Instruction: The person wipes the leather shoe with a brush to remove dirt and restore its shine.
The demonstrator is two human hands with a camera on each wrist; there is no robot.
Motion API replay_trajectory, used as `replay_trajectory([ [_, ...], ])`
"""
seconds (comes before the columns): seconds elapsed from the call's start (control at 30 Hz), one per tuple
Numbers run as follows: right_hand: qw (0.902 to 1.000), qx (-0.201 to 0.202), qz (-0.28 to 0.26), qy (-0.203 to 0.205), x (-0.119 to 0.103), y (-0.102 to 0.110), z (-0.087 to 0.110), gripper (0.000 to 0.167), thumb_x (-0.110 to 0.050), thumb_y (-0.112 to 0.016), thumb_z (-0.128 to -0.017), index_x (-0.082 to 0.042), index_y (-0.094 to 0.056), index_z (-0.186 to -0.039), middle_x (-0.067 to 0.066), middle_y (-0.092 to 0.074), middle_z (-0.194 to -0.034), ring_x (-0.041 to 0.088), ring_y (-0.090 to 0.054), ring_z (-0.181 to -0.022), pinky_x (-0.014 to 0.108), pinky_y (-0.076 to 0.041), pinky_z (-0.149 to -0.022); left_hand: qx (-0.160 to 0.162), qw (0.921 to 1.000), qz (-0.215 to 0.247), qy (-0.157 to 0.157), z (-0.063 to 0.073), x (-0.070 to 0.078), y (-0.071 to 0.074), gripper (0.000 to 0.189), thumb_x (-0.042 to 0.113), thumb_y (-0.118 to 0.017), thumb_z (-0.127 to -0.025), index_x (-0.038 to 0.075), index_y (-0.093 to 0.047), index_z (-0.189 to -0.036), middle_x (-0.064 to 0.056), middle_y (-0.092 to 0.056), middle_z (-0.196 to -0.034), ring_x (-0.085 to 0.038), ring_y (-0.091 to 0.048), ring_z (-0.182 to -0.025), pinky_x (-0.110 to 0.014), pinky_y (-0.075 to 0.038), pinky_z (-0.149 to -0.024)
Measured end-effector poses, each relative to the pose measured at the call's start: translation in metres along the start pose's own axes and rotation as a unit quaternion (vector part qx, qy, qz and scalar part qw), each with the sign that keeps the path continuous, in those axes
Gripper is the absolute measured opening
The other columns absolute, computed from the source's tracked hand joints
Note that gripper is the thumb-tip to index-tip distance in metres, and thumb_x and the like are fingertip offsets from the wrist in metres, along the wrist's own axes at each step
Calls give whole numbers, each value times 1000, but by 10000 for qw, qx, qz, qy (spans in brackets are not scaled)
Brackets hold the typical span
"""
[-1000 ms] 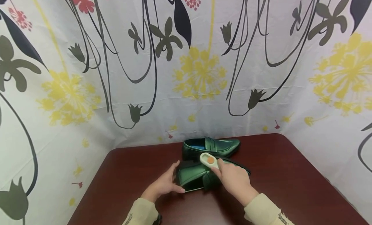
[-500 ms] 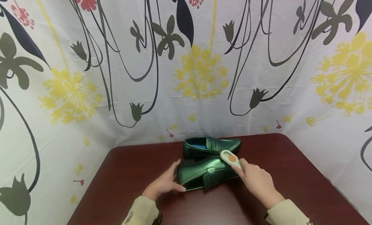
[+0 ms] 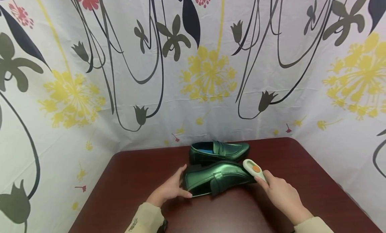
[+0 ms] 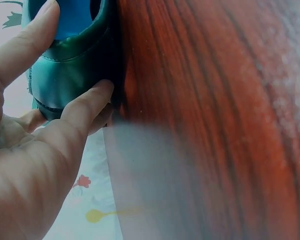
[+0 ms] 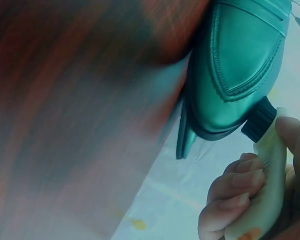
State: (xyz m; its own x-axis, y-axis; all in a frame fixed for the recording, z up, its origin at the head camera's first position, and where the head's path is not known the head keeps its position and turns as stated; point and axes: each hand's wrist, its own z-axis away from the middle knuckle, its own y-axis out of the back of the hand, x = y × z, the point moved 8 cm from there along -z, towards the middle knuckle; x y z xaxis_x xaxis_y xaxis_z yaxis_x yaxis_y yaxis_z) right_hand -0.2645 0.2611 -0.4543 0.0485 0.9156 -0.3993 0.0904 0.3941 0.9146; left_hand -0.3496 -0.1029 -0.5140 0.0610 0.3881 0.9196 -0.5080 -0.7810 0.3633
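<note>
A shiny green loafer (image 3: pixel 232 172) lies tipped onto its side on the table, its opening turned towards me. My left hand (image 3: pixel 170 189) grips it by the heel, the thumb on the opening's edge; in the left wrist view the heel (image 4: pixel 62 82) sits between thumb and fingers, with blue lining inside. My right hand (image 3: pixel 281 194) holds a shoe brush with a pale handle (image 3: pixel 249 166) and an orange oval on it. In the right wrist view the brush's dark bristles (image 5: pixel 260 120) meet the side of the loafer's toe (image 5: pixel 220 115).
The matching green loafer (image 3: pixel 233 152) stands upright just behind, with a blue insole, toe to the right. Both are on a dark red-brown wooden table (image 3: pixel 129 182) with rounded corners. A white flowered cloth (image 3: pixel 181 119) hangs round the back and sides.
My right hand has drawn the brush rightwards along the upper side of the loafer, from its middle to the toe. My left hand has stayed at the heel.
</note>
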Motion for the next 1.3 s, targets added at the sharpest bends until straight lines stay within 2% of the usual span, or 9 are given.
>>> replay_trajectory([
  [0.2,9998,-157,-155,-13,14,-3,6,59,-67,-36,-101,-12,-50,-119,3,-49,-67,20,-49,-61,36,-33,-49,-10,10000,9,19,-1,-1,0,120,15,-91,-74,19,-12,-164,-10,-10,-170,-45,-22,-152,-58,-34,-116],
  [0.53,9989,-341,-308,100,33,-11,9,54,-62,-37,-103,-11,-48,-116,2,-41,-68,18,-44,-62,35,-32,-53,28,10000,-10,61,0,-4,1,119,15,-91,-73,23,-13,-163,-10,-12,-170,-46,-23,-152,-57,-35,-115],
  [0.77,9975,-523,-461,132,44,-20,8,48,-53,-41,-106,-8,-45,-120,2,-41,-72,17,-44,-65,34,-34,-56,-38,10000,20,35,-1,-2,-1,119,13,-90,-75,20,-11,-163,-11,-10,-170,-46,-20,-153,-59,-32,-116],
  [1.1,9987,-144,-25,497,25,-11,1,35,-42,-52,-105,-9,-49,-118,0,-57,-84,16,-53,-75,36,-40,-61,-194,9998,-2,-32,-3,0,-6,119,7,-89,-76,16,-8,-164,-13,-5,-171,-50,-22,-150,-59,-33,-116],
  [1.3,9977,95,81,662,5,-8,-4,35,-43,-53,-104,-11,-50,-119,1,-58,-87,16,-54,-74,38,-42,-61,-95,9999,-24,51,0,1,-3,119,10,-89,-75,21,-11,-163,-13,-8,-170,-50,-24,-150,-59,-34,-115],
])
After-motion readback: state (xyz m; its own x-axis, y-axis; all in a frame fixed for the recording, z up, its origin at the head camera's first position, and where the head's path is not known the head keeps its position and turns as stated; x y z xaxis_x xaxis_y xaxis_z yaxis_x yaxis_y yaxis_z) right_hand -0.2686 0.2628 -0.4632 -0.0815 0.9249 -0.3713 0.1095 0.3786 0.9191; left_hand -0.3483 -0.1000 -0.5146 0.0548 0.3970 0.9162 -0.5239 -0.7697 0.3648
